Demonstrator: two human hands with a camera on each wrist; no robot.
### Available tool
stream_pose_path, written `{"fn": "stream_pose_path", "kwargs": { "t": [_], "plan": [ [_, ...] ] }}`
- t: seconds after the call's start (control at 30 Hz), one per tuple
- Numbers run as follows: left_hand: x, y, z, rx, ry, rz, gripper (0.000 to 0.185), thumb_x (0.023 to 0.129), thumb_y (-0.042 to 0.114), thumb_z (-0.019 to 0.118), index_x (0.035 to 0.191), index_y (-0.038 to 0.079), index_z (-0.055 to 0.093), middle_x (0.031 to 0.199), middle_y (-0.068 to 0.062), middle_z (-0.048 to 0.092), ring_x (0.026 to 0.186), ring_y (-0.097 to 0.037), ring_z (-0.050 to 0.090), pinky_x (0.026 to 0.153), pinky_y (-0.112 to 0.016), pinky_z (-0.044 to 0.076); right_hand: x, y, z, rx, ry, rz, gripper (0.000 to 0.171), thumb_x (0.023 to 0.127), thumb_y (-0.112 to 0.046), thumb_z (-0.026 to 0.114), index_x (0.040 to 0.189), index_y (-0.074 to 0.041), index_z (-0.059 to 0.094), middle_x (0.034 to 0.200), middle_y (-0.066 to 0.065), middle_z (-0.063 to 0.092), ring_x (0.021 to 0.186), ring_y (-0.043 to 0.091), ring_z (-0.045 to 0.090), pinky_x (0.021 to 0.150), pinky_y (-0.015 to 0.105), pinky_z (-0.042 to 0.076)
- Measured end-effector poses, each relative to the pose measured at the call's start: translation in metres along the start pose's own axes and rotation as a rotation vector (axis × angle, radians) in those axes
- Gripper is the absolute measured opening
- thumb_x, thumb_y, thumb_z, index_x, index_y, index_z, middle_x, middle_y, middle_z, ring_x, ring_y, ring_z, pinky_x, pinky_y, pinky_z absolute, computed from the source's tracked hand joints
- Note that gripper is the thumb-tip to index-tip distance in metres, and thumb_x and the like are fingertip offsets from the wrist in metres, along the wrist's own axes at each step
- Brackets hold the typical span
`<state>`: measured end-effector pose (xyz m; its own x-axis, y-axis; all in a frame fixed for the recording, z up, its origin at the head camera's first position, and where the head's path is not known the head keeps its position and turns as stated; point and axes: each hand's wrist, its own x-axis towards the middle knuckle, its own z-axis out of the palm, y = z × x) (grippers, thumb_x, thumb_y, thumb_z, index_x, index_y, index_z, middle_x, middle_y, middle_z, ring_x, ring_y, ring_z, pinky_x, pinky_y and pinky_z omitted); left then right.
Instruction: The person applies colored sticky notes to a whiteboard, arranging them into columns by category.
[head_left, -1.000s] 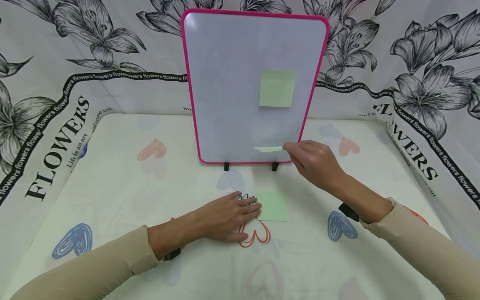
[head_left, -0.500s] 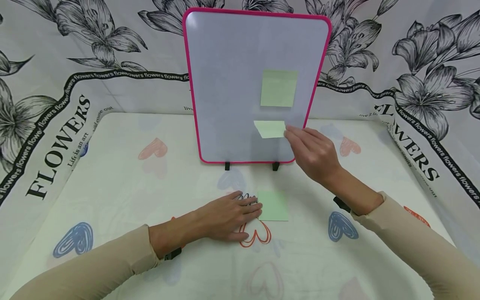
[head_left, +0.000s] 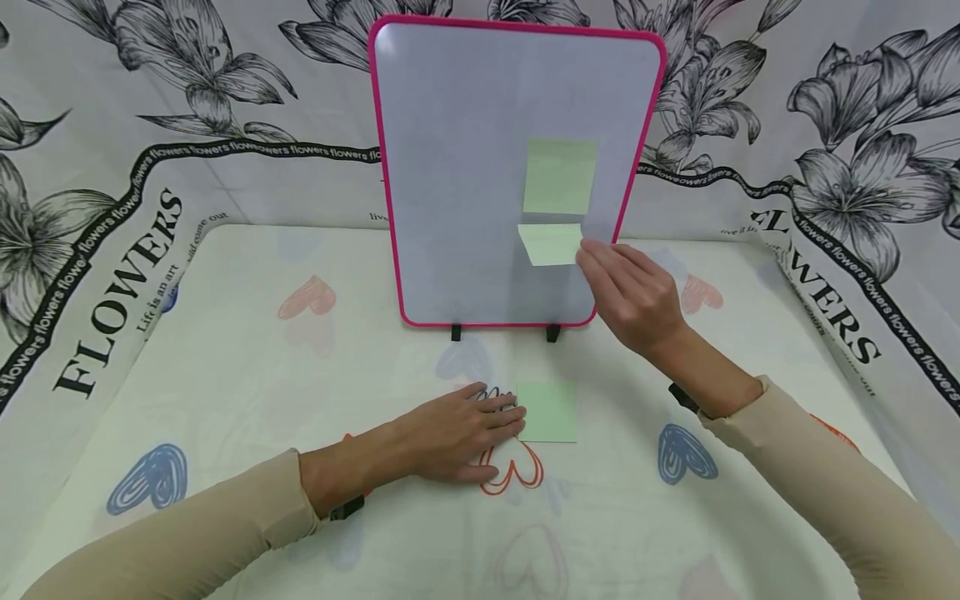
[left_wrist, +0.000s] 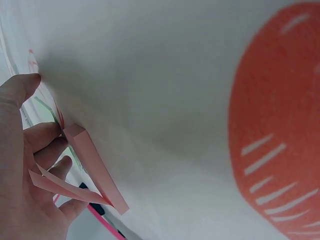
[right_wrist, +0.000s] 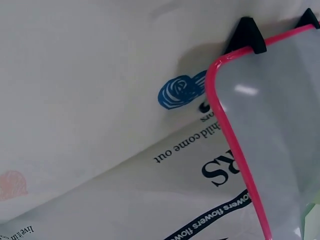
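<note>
Heart-printed cloth [head_left: 300, 367] is spread over the table, and flower-printed sheets marked "FLOWERS" and "Life is an art" [head_left: 120, 292] are hung around it. Nearest, the left hand [head_left: 457, 433] is laid flat on the cloth, fingers straight, its tips pressed on the left edge of a green pad [head_left: 547, 411]; in the left wrist view the pad [left_wrist: 95, 167] is seen edge-on at the fingertips, with a loose sheet curled up beside it. Further back, a single green note [head_left: 551, 243] is pinched at its right edge by the right hand [head_left: 633, 296] and held against the lower part of the board [head_left: 465, 167], just under a second note [head_left: 560, 176] already stuck there. The pink-framed board is stood upright on two black feet [head_left: 552, 333]; its corner and feet are seen in the right wrist view [right_wrist: 260, 125], where the hand itself is not shown. Since a second ago, the held note has been raised from the board's bottom edge to just below the stuck note; the left hand has not been moved.
</note>
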<state>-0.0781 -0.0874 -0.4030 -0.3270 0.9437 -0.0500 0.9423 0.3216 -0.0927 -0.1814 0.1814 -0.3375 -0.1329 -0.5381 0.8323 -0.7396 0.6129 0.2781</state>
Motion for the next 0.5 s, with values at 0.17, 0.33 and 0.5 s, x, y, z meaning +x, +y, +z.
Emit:
{"fn": "stream_pose_path", "kwargs": {
  "t": [0.17, 0.33, 0.5],
  "plan": [
    [0.001, 0.001, 0.0, -0.007, -0.02, -0.008, 0.059, 0.098, 0.047, 0.049, 0.146, 0.013, 0.052, 0.148, -0.001, 0.051, 0.14, -0.019, 0.043, 0.111, -0.043, 0.037, -0.008, 0.003, 0.003, -0.001, -0.038, 0.011, 0.019, 0.09, 0.005, 0.066, 0.109, 0.006, 0.07, 0.109, 0.019, 0.072, 0.098, 0.031, 0.072, 0.084, 0.046, 0.057],
    [0.001, 0.0, 0.001, -0.003, -0.018, -0.008, 0.059, 0.098, 0.048, 0.049, 0.146, 0.013, 0.052, 0.148, -0.001, 0.051, 0.14, -0.019, 0.043, 0.111, -0.043, 0.037, -0.017, 0.004, 0.006, 0.019, -0.081, 0.02, 0.018, 0.092, 0.004, 0.064, 0.109, 0.008, 0.069, 0.11, 0.02, 0.072, 0.099, 0.032, 0.071, 0.08, 0.048, 0.058],
    [0.001, 0.0, 0.002, 0.009, -0.009, -0.003, 0.059, 0.098, 0.048, 0.048, 0.145, 0.013, 0.052, 0.148, -0.001, 0.051, 0.14, -0.019, 0.044, 0.11, -0.042, 0.038, -0.022, 0.004, 0.008, 0.024, -0.12, 0.018, 0.019, 0.092, 0.003, 0.064, 0.111, 0.009, 0.068, 0.111, 0.022, 0.071, 0.1, 0.033, 0.071, 0.08, 0.048, 0.058]
  ]
}}
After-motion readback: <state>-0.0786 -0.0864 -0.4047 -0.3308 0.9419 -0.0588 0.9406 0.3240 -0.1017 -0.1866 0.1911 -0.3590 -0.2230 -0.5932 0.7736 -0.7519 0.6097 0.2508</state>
